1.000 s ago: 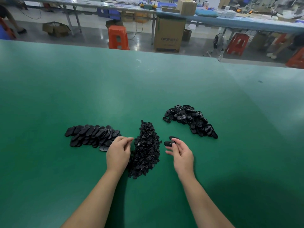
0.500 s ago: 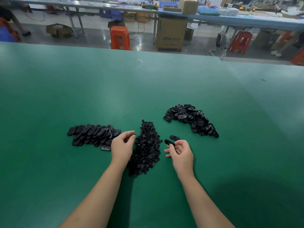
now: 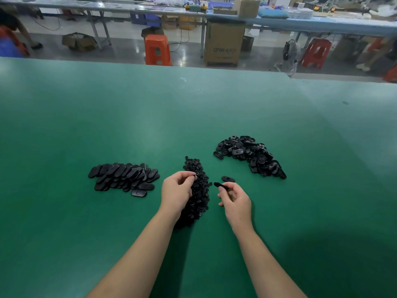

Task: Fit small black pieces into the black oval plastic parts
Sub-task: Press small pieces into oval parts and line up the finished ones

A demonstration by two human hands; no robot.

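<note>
Right hand (image 3: 235, 201) pinches one oval part (image 3: 219, 185) edge-up, cavity toward me for loading. Left hand (image 3: 177, 190) pinches a small piece (image 3: 195, 175) over the middle pile (image 3: 197, 190). Empties sit right (image 3: 250, 154), finished left (image 3: 124, 176).

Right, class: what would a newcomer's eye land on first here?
Three heaps of black plastic on the green table: stacked oval parts left, small pieces centre, loose ovals right. The right hand holds one oval part; the left hand pinches a piece.
</note>
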